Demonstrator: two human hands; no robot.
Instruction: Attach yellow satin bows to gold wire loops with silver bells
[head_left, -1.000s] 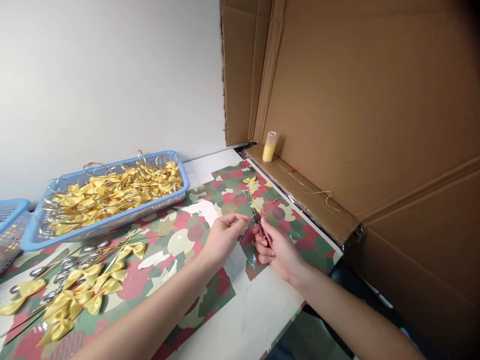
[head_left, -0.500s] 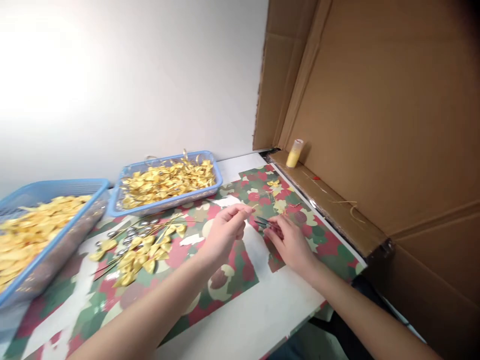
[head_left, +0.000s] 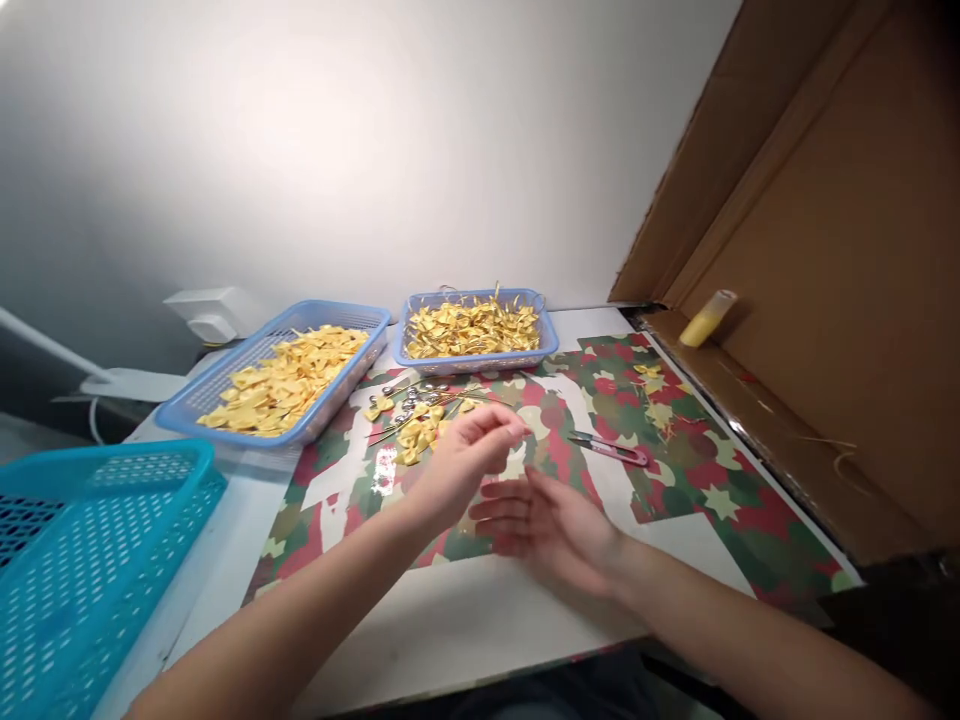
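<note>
A: Hands? 
B: Left hand pinched, contents too small to tell. Right hand open flat, empty; snips lie on tabletop.
A: Progress?
B: Loose bows beside baskets; two baskets full.

Two hands at frame centre above the table, snips right of them, loose bows just behind, three baskets running from upper centre to lower left, cardboard filling the right.

Pale wall, perhaps lamp-lit
</note>
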